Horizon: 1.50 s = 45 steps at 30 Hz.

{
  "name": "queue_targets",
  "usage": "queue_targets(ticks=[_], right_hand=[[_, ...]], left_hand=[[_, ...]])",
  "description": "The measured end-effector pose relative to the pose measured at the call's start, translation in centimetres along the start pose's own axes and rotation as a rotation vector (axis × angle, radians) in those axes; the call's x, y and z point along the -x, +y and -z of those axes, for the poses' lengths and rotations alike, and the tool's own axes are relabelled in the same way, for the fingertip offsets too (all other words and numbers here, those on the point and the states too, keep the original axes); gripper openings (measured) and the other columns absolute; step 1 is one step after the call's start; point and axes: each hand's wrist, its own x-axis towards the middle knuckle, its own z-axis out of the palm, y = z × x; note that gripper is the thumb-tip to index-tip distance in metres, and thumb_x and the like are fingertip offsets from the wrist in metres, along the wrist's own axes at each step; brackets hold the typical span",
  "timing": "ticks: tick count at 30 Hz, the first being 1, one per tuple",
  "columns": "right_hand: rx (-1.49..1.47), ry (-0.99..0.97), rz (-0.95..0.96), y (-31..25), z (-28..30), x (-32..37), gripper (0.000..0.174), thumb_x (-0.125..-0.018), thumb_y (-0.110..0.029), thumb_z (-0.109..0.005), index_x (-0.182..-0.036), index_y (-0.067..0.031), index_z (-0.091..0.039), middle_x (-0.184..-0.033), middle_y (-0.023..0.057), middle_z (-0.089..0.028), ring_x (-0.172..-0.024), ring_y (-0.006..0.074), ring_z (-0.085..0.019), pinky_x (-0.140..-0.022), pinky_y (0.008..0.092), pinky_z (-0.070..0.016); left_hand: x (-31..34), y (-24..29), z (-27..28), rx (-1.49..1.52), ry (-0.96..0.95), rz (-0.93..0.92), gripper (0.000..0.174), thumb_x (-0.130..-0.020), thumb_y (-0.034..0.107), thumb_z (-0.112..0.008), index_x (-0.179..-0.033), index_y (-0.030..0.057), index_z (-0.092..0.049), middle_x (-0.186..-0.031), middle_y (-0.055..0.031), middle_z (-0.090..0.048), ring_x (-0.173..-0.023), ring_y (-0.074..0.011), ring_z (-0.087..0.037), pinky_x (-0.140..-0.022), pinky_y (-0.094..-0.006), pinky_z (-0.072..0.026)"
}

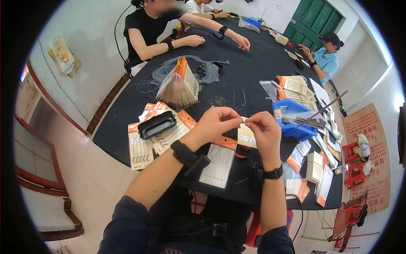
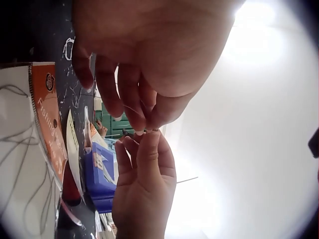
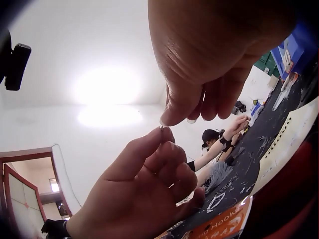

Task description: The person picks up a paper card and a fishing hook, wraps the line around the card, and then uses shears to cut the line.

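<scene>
Both hands are raised over the near part of the black table, fingertips almost meeting. My left hand (image 1: 217, 122) pinches a tiny thing between thumb and index finger; in the right wrist view a small metallic bit (image 3: 162, 127) shows at those fingertips. My right hand (image 1: 265, 133) pinches at the same spot from the other side, thumb against finger. What the tiny piece is, I cannot tell. Below the hands lies an orange-topped packet (image 1: 218, 161) with thin line loops on it, and a pale card (image 1: 246, 136) is partly hidden behind the fingers.
Left of the hands, a black open box (image 1: 157, 125) sits on hook cards (image 1: 140, 149). Behind stand fanned cards (image 1: 179, 86) beside tangled clear line (image 1: 208, 72). A blue bin (image 1: 293, 120) with a long rod is at the right, near stacked cards (image 1: 314, 167). Other people sit around the table.
</scene>
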Motion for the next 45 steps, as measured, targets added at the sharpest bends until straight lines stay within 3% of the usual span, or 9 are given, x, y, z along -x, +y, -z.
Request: queue_targets(ticks=[6,21,30,36,39,42,43,44,45], right_hand=[[-0.017,0.000,-0.011,0.6,0.3,0.0,0.009,-0.078,0.006,-0.070,-0.084,0.0016,-0.067,-0.085,0.0072,-0.063,-0.075,0.0149,-0.063,-0.067,0.0246,-0.0512],[-0.024,-0.013,-0.010,0.5,0.5,0.0,0.009,-0.078,0.007,-0.068,-0.085,0.0021,-0.065,-0.085,0.0060,-0.062,-0.076,0.0136,-0.063,-0.067,0.0244,-0.0512],[-0.184,0.120,-0.160,2.9,1.8,0.1,0.006,-0.086,0.002,-0.068,-0.090,-0.0006,-0.064,-0.082,-0.0002,-0.063,-0.076,0.0060,-0.058,-0.069,0.0202,-0.0464],[-0.114,0.144,-0.142,3.3,2.9,-0.1,0.005,-0.087,0.001,-0.067,-0.089,-0.0006,-0.063,-0.081,-0.0009,-0.062,-0.075,0.0058,-0.057,-0.070,0.0205,-0.0463],[-0.091,0.153,-0.135,3.2,3.4,-0.2,0.005,-0.086,0.001,-0.067,-0.088,-0.0004,-0.063,-0.080,-0.0009,-0.063,-0.075,0.0062,-0.057,-0.069,0.0208,-0.0466],[-0.094,0.141,-0.128,3.1,3.5,-0.1,0.004,-0.085,0.002,-0.066,-0.086,-0.0003,-0.063,-0.078,-0.0004,-0.063,-0.073,0.0066,-0.058,-0.068,0.0214,-0.0469],[-0.077,0.137,-0.127,2.9,3.6,0.0,0.004,-0.085,0.003,-0.066,-0.085,-0.0003,-0.063,-0.077,0.0000,-0.063,-0.072,0.0068,-0.058,-0.068,0.0217,-0.0469],[-0.065,0.142,-0.119,2.7,3.5,-0.2,0.004,-0.084,0.003,-0.066,-0.085,-0.0002,-0.063,-0.076,0.0004,-0.063,-0.071,0.0069,-0.058,-0.067,0.0219,-0.0469],[-0.031,0.135,-0.115,2.6,3.4,-0.2,0.004,-0.084,0.003,-0.066,-0.084,-0.0001,-0.063,-0.075,0.0008,-0.063,-0.071,0.0070,-0.058,-0.066,0.0221,-0.0468]], left_hand=[[0.1,0.7,0.5,-0.210,0.066,-0.116,0.018,-0.089,0.009,-0.065,-0.105,-0.0001,-0.068,-0.100,-0.0065,-0.070,-0.094,-0.0117,-0.065,-0.086,-0.0251,-0.0501],[0.1,1.2,0.7,-0.284,0.081,-0.168,0.018,-0.087,0.007,-0.068,-0.104,0.0003,-0.070,-0.095,-0.0070,-0.072,-0.088,-0.0116,-0.067,-0.081,-0.0256,-0.0520],[0.3,1.1,2.3,0.559,0.115,0.044,0.027,-0.093,0.009,-0.063,-0.120,0.0047,-0.061,-0.109,-0.0101,-0.067,-0.070,-0.0065,-0.059,-0.077,-0.0211,-0.0503],[0.5,2.9,1.8,0.038,0.181,0.022,0.030,-0.092,0.013,-0.061,-0.120,0.0048,-0.060,-0.109,-0.0111,-0.067,-0.058,-0.0039,-0.048,-0.063,-0.0190,-0.0455],[0.6,3.6,2.4,0.333,0.056,0.075,0.025,-0.092,0.017,-0.056,-0.111,0.0030,-0.064,-0.101,-0.0123,-0.069,-0.058,-0.0060,-0.050,-0.058,-0.0193,-0.0428],[0.7,4.2,3.5,0.309,-0.334,0.067,0.024,-0.092,0.019,-0.054,-0.088,0.0005,-0.069,-0.088,-0.0124,-0.070,-0.059,-0.0076,-0.051,-0.056,-0.0196,-0.0411],[1.1,4.4,3.5,0.022,-0.301,0.094,0.029,-0.090,0.018,-0.056,-0.074,-0.0009,-0.071,-0.080,-0.0115,-0.071,-0.058,-0.0108,-0.053,-0.058,-0.0211,-0.0427],[1.4,4.5,2.8,-0.440,-0.314,-0.031,0.027,-0.090,0.018,-0.057,-0.078,-0.0001,-0.075,-0.085,-0.0109,-0.073,-0.064,-0.0139,-0.055,-0.066,-0.0264,-0.0473],[1.5,4.6,2.6,-0.591,-0.289,-0.025,0.025,-0.090,0.019,-0.058,-0.084,0.0014,-0.076,-0.094,-0.0122,-0.073,-0.074,-0.0155,-0.058,-0.072,-0.0286,-0.0480]])
